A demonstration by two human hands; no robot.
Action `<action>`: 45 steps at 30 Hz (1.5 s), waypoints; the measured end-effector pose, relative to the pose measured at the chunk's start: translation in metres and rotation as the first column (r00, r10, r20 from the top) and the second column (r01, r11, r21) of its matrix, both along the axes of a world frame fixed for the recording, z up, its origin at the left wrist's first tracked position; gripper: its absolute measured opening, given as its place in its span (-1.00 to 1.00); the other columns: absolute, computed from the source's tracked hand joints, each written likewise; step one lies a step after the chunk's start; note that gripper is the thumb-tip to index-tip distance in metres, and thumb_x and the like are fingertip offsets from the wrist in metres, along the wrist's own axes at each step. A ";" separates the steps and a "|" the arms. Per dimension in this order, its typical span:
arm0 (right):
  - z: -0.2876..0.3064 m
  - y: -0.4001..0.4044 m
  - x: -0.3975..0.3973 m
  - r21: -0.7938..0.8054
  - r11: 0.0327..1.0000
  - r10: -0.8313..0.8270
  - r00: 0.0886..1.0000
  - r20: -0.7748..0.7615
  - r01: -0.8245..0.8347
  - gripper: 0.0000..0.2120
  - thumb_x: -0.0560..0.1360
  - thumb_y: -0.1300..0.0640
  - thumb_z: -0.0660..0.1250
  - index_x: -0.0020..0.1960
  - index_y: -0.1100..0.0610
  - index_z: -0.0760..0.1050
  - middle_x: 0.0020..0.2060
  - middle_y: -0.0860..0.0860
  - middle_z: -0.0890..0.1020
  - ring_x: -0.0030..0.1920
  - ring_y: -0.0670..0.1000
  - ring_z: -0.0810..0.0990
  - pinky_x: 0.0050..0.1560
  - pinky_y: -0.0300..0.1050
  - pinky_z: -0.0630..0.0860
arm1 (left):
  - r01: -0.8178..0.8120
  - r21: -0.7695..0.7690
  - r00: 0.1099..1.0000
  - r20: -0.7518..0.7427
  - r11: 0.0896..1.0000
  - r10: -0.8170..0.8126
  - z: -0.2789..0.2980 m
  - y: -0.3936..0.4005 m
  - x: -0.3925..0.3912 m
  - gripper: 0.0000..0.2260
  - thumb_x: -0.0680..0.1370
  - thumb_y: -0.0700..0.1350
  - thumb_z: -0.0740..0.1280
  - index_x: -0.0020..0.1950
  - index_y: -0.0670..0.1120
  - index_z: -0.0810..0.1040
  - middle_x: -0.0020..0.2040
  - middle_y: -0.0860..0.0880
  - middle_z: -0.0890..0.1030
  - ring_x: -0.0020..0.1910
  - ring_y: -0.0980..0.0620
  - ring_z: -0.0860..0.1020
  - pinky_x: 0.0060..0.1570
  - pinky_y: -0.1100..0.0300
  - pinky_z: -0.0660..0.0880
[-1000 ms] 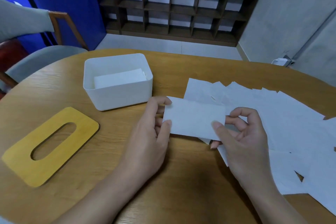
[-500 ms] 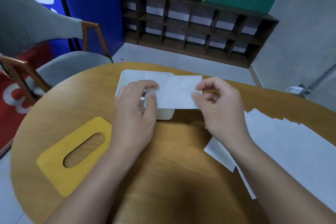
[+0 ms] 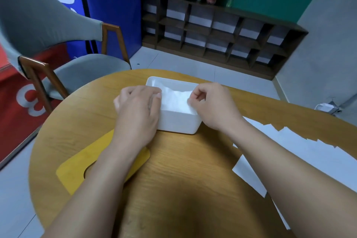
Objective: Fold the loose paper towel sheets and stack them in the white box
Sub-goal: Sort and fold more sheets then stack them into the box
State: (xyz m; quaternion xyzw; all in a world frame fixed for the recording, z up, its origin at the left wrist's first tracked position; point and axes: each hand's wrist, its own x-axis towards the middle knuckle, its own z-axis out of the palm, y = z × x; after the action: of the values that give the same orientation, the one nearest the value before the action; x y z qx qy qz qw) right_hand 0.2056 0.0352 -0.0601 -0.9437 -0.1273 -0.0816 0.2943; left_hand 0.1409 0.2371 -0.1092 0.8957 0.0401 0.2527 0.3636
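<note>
The white box [image 3: 178, 124] stands on the round wooden table, far of centre. A folded paper towel sheet [image 3: 174, 99] lies down inside it, between my two hands. My left hand [image 3: 138, 110] covers the box's left end and pinches the sheet's left edge with curled fingers. My right hand [image 3: 211, 105] sits over the box's right end, fingers curled, pinching the sheet's right edge. Any sheets below the folded one are hidden. Loose paper towel sheets [image 3: 301, 152] are spread over the right side of the table, partly under my right forearm.
A yellow wooden lid [image 3: 77, 170] with an oval slot lies at the table's left, partly under my left forearm. A grey chair [image 3: 58, 44] stands beyond the left table edge. A dark cubby shelf [image 3: 222, 31] lines the far wall.
Both hands carried the folded sheet from the table's middle to the box and lowered it inside. The view has tilted up and moved closer to the box.
</note>
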 end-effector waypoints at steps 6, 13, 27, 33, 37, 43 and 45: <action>0.008 -0.009 -0.011 -0.233 0.972 0.017 1.000 0.001 -0.016 -0.84 0.59 0.13 0.43 -0.17 -0.01 0.64 -0.22 -0.14 0.67 -0.14 -0.04 0.63 -0.16 0.01 0.64 | 0.018 0.074 0.999 -0.029 0.997 -0.016 -0.001 -0.011 -0.012 -0.70 0.75 -0.03 0.17 0.15 0.03 0.72 0.17 0.10 0.63 0.13 -0.06 0.35 0.22 -0.01 0.46; 0.021 -0.050 -0.056 -0.404 0.915 -0.032 0.997 -0.066 0.002 -0.84 0.62 0.06 0.42 -0.14 -0.03 0.60 -0.23 -0.13 0.66 -0.12 0.00 0.61 -0.25 -0.27 0.21 | 0.076 0.184 0.996 -0.055 0.980 -0.067 0.007 -0.049 -0.048 -0.67 0.63 0.07 0.22 0.15 0.04 0.75 0.09 0.07 0.68 0.05 -0.08 0.42 0.13 -0.08 0.51; 0.033 -0.063 -0.061 -0.665 0.747 -0.007 1.000 0.020 0.019 -0.60 0.54 -0.19 0.43 -0.29 0.08 0.51 -0.38 -0.02 0.54 -0.23 0.08 0.51 0.08 0.02 0.47 | 0.042 0.295 0.999 -0.025 0.954 -0.036 0.009 -0.068 -0.048 -0.71 0.61 0.05 0.26 -0.02 0.02 0.78 0.18 0.08 0.70 0.17 -0.10 0.41 0.06 -0.03 0.30; 0.032 -0.066 -0.060 -0.580 0.811 0.081 0.996 -0.022 -0.079 -0.72 0.49 -0.23 0.54 -0.10 -0.08 0.54 -0.04 -0.15 0.58 0.06 -0.02 0.36 0.27 -0.01 0.34 | 0.042 0.279 0.999 -0.017 0.959 -0.038 0.010 -0.068 -0.046 -0.68 0.61 0.05 0.27 0.16 0.01 0.79 0.30 0.02 0.64 0.24 -0.16 0.43 0.12 -0.07 0.35; 0.040 -0.065 -0.059 -0.522 0.839 0.047 0.978 -0.205 -0.150 -0.68 0.49 -0.25 0.58 0.10 -0.09 0.65 -0.06 -0.13 0.51 0.04 -0.08 0.21 0.27 -0.13 0.22 | 0.063 0.299 0.998 -0.017 0.952 -0.060 0.007 -0.069 -0.046 -0.69 0.66 0.02 0.24 0.01 0.03 0.79 0.21 0.09 0.72 0.18 -0.12 0.44 0.06 -0.07 0.35; 0.043 -0.068 -0.057 -0.498 0.853 0.070 0.980 -0.188 -0.156 -0.63 0.47 -0.27 0.61 0.14 -0.08 0.67 -0.09 -0.16 0.48 -0.02 -0.10 0.15 0.17 -0.10 0.22 | 0.055 0.288 0.996 0.052 0.956 -0.073 0.009 -0.070 -0.047 -0.75 0.64 0.00 0.28 -0.01 0.04 0.77 0.11 0.15 0.73 0.14 -0.09 0.42 0.03 -0.06 0.29; 0.050 -0.073 -0.063 -0.424 0.898 0.066 0.989 -0.136 -0.118 -0.62 0.44 -0.27 0.62 0.11 -0.08 0.66 -0.13 -0.19 0.46 0.09 -0.06 0.23 0.18 -0.09 0.23 | 0.067 0.270 0.990 0.098 0.960 -0.097 0.015 -0.074 -0.050 -0.79 0.65 -0.01 0.31 0.05 0.05 0.76 0.13 0.17 0.72 0.16 -0.10 0.44 0.06 -0.02 0.24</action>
State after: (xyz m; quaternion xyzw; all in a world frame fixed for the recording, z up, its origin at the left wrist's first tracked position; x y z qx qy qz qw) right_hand 0.1423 -0.0380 -0.0101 -0.9814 -0.1691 0.0186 0.0889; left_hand 0.0908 0.1633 -0.0940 0.9220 -0.0515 0.2898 0.2517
